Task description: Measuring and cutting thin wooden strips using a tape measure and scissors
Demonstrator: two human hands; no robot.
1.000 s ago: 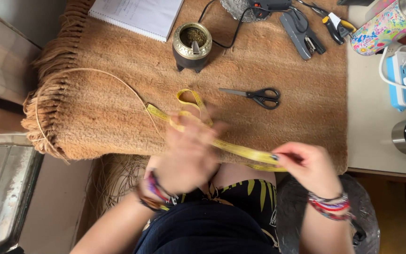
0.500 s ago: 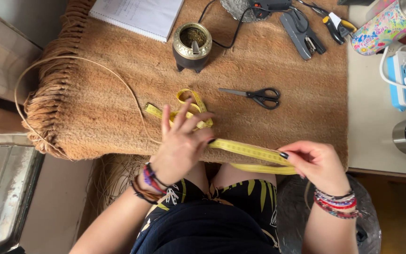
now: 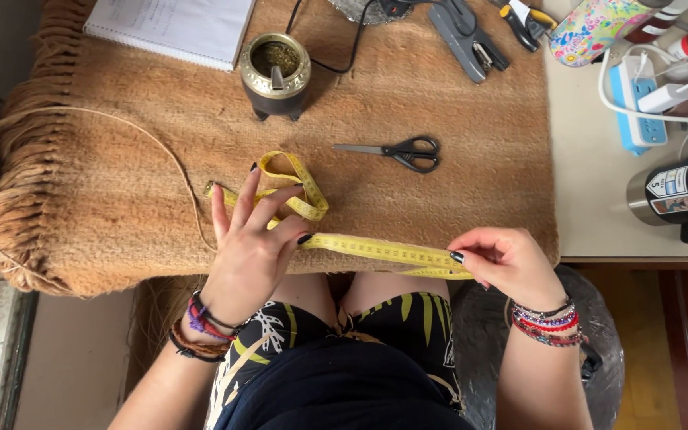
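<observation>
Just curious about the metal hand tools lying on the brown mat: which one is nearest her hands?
The black-handled scissors, lying alone mid-mat; the grey stapler and pliers sit at the far edge.

I count two hands, my left hand (image 3: 250, 243) and my right hand (image 3: 503, 264). I see one yellow measuring tape (image 3: 376, 250), one pair of scissors (image 3: 398, 151), one notebook (image 3: 170, 28), one round metal cup (image 3: 275, 73), one brown mat (image 3: 439, 207), one power strip (image 3: 629, 103) and one thin fibre strand (image 3: 153, 143).
</observation>
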